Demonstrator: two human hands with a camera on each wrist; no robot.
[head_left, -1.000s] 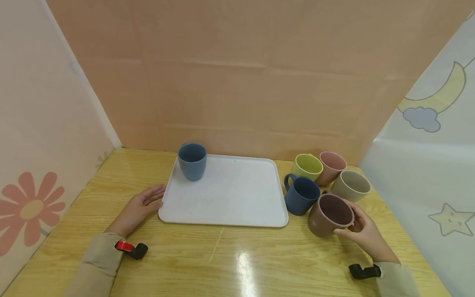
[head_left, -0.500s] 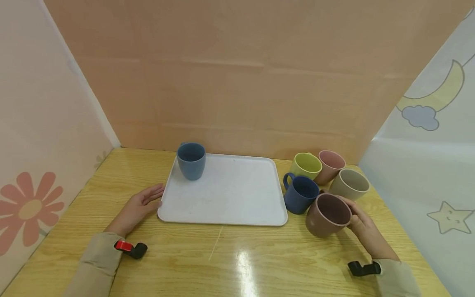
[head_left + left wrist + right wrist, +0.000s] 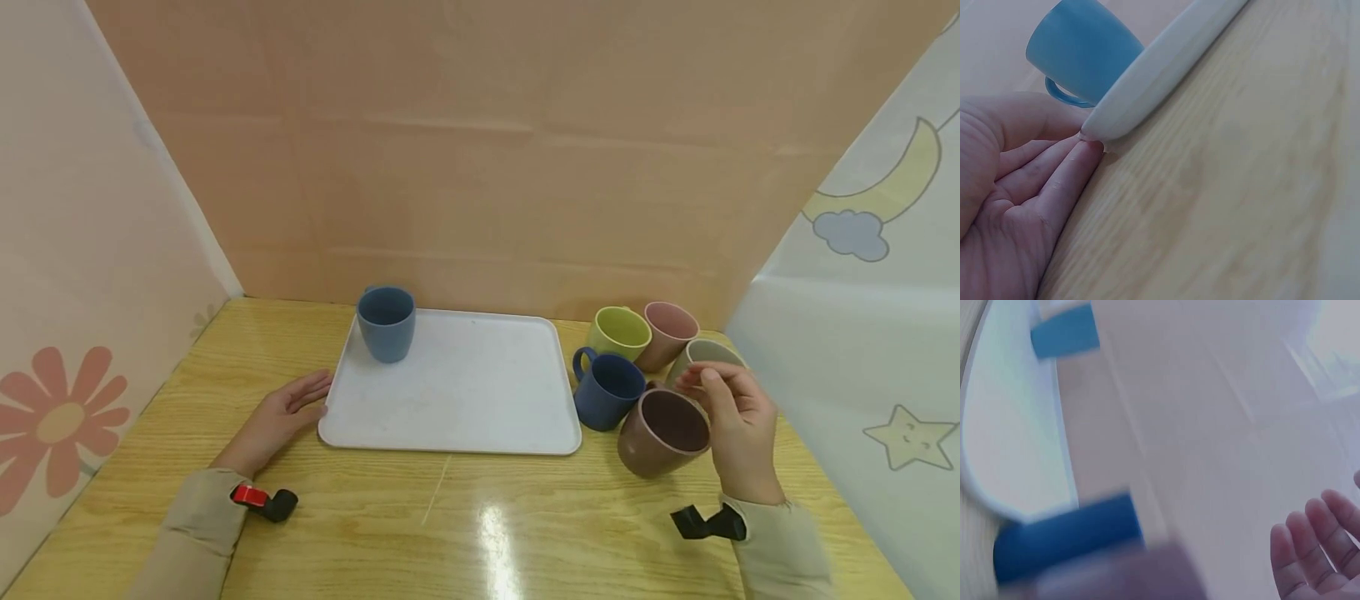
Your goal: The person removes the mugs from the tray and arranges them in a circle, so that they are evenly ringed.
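My left hand (image 3: pixel 281 417) rests on the table at the left edge of a white tray (image 3: pixel 465 392), fingers fairly straight, fingertips touching the rim. In the left wrist view the tips meet the tray corner. A grey-blue mug (image 3: pixel 387 329) stands at the tray's back left. My right hand (image 3: pixel 738 425) is raised beside and above a brown mug (image 3: pixel 660 433), its fingers bent loosely with nothing between them. It partly covers a beige mug (image 3: pixel 712 352) behind. In the right wrist view the fingers (image 3: pixel 1316 544) show apart from any mug.
Right of the tray, mugs stand closely grouped: a dark blue mug (image 3: pixel 609 392) by the tray's edge, a yellow-green mug (image 3: pixel 619 332) and a pink mug (image 3: pixel 667 333) behind it. A tan backdrop (image 3: pixel 480 167) closes off the far side, with printed walls left and right.
My right hand has let go of the brown mug and lifted up off its right side, now overlapping the beige mug. The brown mug stays in about the same place. My left hand has not moved.
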